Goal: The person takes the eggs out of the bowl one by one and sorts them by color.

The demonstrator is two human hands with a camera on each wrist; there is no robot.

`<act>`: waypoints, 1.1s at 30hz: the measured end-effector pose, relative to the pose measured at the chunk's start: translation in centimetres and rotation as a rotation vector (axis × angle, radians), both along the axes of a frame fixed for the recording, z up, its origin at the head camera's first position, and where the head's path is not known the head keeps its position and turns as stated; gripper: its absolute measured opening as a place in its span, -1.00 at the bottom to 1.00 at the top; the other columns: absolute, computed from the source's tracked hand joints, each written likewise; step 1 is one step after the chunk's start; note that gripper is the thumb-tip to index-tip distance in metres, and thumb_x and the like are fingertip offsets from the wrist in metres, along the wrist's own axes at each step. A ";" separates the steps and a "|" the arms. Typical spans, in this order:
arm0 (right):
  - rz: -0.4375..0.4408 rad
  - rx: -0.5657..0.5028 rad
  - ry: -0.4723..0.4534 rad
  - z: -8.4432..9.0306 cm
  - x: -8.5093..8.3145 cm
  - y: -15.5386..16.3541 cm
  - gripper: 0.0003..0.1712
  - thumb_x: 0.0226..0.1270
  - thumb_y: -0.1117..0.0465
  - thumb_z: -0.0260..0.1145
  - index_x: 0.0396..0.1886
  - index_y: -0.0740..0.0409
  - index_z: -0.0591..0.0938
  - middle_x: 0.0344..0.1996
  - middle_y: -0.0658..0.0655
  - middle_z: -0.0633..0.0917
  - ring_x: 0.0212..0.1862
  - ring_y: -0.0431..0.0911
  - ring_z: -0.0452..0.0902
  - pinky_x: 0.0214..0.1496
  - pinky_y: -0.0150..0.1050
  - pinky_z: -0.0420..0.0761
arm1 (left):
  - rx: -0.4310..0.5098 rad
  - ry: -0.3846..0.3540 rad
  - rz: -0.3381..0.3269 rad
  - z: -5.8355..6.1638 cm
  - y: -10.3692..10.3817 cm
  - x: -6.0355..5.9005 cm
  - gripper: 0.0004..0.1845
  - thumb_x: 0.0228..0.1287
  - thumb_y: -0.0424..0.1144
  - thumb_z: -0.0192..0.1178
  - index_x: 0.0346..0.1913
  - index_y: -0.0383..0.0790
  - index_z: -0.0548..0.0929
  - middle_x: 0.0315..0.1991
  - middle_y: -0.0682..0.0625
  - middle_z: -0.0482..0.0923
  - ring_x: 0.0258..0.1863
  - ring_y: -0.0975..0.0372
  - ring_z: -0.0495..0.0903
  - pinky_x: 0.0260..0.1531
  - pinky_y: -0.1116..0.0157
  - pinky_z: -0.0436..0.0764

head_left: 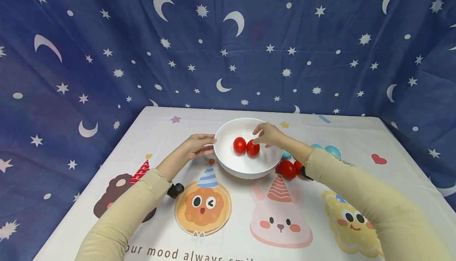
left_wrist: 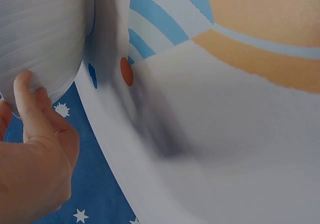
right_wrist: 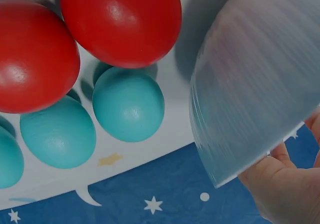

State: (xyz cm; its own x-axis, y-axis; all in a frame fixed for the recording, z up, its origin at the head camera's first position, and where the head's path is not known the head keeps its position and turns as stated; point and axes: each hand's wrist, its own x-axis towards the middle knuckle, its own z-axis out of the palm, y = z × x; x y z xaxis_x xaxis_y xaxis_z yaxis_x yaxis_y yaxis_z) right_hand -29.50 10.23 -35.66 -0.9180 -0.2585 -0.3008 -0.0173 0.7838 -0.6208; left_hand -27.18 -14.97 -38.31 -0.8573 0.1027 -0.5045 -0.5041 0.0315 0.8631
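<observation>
A white bowl (head_left: 228, 162) stands on the table, with two red eggs (head_left: 239, 145) lying side by side inside it. My left hand (head_left: 200, 145) holds the bowl at its left rim; in the left wrist view, fingers (left_wrist: 31, 104) lie against the outer wall. Over the right part of the bowl reaches my right hand (head_left: 268, 135), its fingers spread and bent downward. Its fingertips are right at the top of the right-hand red egg (head_left: 253, 149). In the right wrist view the bowl's wall (right_wrist: 255, 84) hides the fingertips.
Right of the bowl lie more red eggs (head_left: 287, 169), close together, and several smaller teal eggs (right_wrist: 129, 104), partly behind my right forearm. The white tablecloth (head_left: 164, 134) carries printed cartoon figures. A blue curtain (head_left: 199, 55) with moons and stars hangs behind the table.
</observation>
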 end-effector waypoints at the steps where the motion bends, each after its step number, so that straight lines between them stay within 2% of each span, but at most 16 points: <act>1: -0.001 -0.001 -0.004 -0.1 0.0 -0.1 -0.54 0.20 0.27 0.34 0.10 0.28 0.52 -0.01 0.33 0.53 -0.08 0.06 0.52 -0.18 -0.19 0.78 | 0.003 0.000 0.001 0.0 0.0 0.0 -0.48 0.28 -0.36 0.18 0.30 -0.28 0.39 -0.24 0.00 0.51 -0.44 0.34 0.59 -0.34 0.50 0.73; 7: -0.002 0.028 0.006 -1.0 -0.2 -0.6 -0.53 0.17 0.25 0.37 0.09 0.25 0.53 -0.01 0.31 0.50 -0.08 0.03 0.49 -0.20 -0.21 0.77 | 0.005 0.005 -0.003 0.1 0.0 0.0 -0.48 0.29 -0.37 0.17 0.30 -0.29 0.38 -0.27 0.00 0.51 -0.46 0.35 0.60 -0.33 0.50 0.73; 16: -0.004 0.018 0.057 -2.1 0.0 -1.1 -0.55 0.15 0.26 0.39 0.03 0.34 0.54 -0.23 0.26 0.55 -0.40 -0.09 0.52 -0.29 -0.26 0.77 | 0.008 0.001 -0.008 -0.1 0.0 -0.1 -0.49 0.29 -0.36 0.16 0.31 -0.29 0.38 -0.20 0.00 0.51 -0.47 0.36 0.61 -0.30 0.50 0.73; 25: -0.005 -0.007 0.078 -2.5 -0.1 -1.2 -0.59 0.11 0.35 0.35 -0.01 0.39 0.56 -0.16 0.31 0.60 -0.31 -0.04 0.56 -0.31 -0.32 0.76 | 0.013 -0.001 -0.004 0.0 -0.1 0.0 -0.48 0.29 -0.36 0.17 0.31 -0.28 0.38 -0.14 -0.04 0.52 -0.50 0.35 0.64 -0.33 0.48 0.73; 33: 0.010 0.022 0.092 -2.2 0.1 -1.2 -0.56 0.10 0.37 0.34 0.02 0.39 0.57 -0.07 0.32 0.61 -0.25 -0.01 0.55 -0.18 -0.29 0.76 | 0.017 0.004 -0.011 -0.1 -0.1 0.0 -0.47 0.30 -0.36 0.16 0.32 -0.29 0.36 -0.16 -0.04 0.52 -0.50 0.35 0.64 -0.30 0.49 0.73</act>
State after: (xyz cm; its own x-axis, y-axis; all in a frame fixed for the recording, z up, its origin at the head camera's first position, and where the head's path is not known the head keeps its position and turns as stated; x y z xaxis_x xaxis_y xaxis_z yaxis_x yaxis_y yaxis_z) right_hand -29.36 9.03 -37.89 -0.9393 -0.2625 -0.2209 -0.0818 0.7966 -0.5989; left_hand -27.22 -15.08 -38.43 -0.8580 0.1208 -0.4992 -0.5004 0.0219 0.8655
